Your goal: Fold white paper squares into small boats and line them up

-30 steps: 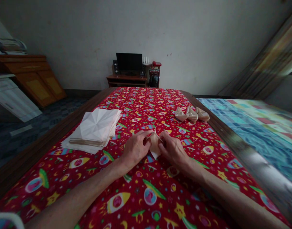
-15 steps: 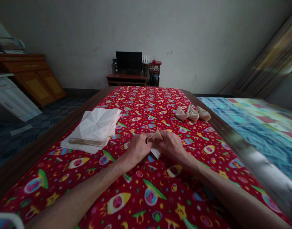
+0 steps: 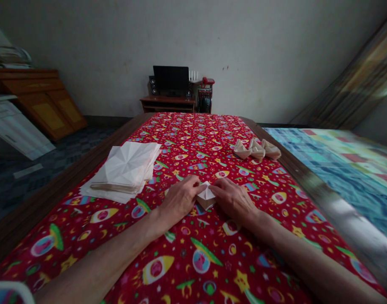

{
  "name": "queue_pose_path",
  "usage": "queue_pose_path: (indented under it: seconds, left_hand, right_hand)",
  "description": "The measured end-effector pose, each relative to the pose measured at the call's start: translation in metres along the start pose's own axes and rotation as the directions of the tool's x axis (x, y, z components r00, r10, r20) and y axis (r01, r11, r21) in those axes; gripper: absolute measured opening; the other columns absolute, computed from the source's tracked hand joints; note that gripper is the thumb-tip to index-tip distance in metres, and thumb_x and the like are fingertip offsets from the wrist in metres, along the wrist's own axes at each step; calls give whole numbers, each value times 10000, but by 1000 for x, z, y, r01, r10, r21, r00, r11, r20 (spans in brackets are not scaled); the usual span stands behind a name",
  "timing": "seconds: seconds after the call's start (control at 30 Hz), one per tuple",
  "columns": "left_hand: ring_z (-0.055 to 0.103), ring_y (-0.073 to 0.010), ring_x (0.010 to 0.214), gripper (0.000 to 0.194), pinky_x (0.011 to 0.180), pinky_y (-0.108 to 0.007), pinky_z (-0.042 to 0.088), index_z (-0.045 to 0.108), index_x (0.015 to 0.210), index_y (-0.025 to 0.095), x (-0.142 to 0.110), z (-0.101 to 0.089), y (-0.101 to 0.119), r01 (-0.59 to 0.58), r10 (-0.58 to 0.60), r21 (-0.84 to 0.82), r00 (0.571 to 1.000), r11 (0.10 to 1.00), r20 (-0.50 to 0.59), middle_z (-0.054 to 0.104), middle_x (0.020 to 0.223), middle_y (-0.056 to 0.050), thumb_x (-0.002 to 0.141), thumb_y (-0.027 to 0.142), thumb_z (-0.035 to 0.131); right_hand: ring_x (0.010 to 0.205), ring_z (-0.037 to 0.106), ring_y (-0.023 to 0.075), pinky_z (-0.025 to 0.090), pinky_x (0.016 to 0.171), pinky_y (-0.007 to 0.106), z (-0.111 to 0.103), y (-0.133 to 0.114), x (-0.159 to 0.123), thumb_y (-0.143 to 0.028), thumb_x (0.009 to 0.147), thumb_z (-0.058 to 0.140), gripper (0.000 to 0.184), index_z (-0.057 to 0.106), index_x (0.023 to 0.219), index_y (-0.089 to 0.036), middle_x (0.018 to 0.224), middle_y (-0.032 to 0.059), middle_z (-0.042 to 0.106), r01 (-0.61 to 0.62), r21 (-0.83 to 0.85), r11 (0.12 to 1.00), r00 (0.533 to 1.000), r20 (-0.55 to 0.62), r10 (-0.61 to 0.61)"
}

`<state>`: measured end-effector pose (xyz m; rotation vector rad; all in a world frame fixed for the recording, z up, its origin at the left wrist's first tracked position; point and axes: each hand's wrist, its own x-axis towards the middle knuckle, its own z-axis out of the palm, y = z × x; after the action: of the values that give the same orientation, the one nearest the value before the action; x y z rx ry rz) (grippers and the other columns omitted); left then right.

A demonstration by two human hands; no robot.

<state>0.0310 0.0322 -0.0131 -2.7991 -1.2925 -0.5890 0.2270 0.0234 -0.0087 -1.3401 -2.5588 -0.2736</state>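
A small folded piece of paper [image 3: 206,202] lies near the middle of the red patterned cloth, between my two hands. My left hand [image 3: 182,195] grips its left side, with the thumb pressed on the upper face. From the right, my right hand [image 3: 233,195] pinches the opposite side, fingers bent down over it. The paper now looks like a compact diamond with creases meeting near its top. To the left sits a stack of creased white paper sheets [image 3: 125,162]. At the right, three folded paper shapes [image 3: 257,150] stand in a row.
The red cloth [image 3: 180,257] covers a brown wooden table [image 3: 310,190]. A bed with a blue checked cover [image 3: 335,169] adjoins on the right. Beyond the far end stand a monitor [image 3: 171,80] and a red telephone [image 3: 207,80]. Cabinets [image 3: 50,105] are at left.
The raised flap between my fingers has been folded down, so the paper is flatter and its white creased face shows. Both hands stay on it. The view has tilted slightly.
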Motion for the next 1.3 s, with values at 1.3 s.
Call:
queue_pose_path:
  seconds: [1.3]
  left_hand:
    - [477, -195, 1017, 212, 904, -335, 442, 587, 1051, 181, -13, -10, -4, -205, 202, 28, 974, 978, 100, 552, 1094, -40, 954, 201, 400]
  right_hand:
    - [855, 503, 219, 457, 673, 312, -11, -4, -8, -136, 891, 466, 239, 561, 1110, -143, 963, 95, 557, 140, -78, 987, 984, 120, -130]
